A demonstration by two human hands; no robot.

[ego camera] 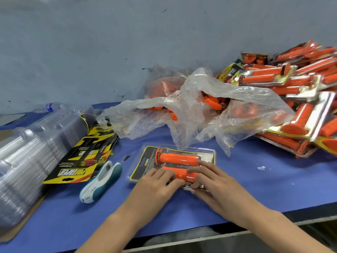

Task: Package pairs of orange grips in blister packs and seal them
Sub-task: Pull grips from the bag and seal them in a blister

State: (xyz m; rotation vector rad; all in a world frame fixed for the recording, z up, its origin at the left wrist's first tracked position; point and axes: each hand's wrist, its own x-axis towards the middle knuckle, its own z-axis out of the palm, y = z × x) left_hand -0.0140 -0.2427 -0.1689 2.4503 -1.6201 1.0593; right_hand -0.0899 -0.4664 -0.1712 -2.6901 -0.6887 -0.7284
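Note:
A clear blister pack [145,159] with a black and yellow card lies on the blue table in front of me. Two orange grips sit in it side by side: the far grip [176,158] is fully visible, while the near grip [184,174] is partly under my fingers. My left hand [156,181] presses down on the pack's near left part with flat fingers. My right hand [209,178] presses on the near right part, fingers spread over the near grip and the pack's edge.
A white and teal stapler [101,181] lies left of the pack. Printed cards [80,161] and a stack of empty clear blisters [27,156] fill the left side. A plastic bag of loose orange grips [200,106] lies behind, and sealed packs [295,99] are piled at the right.

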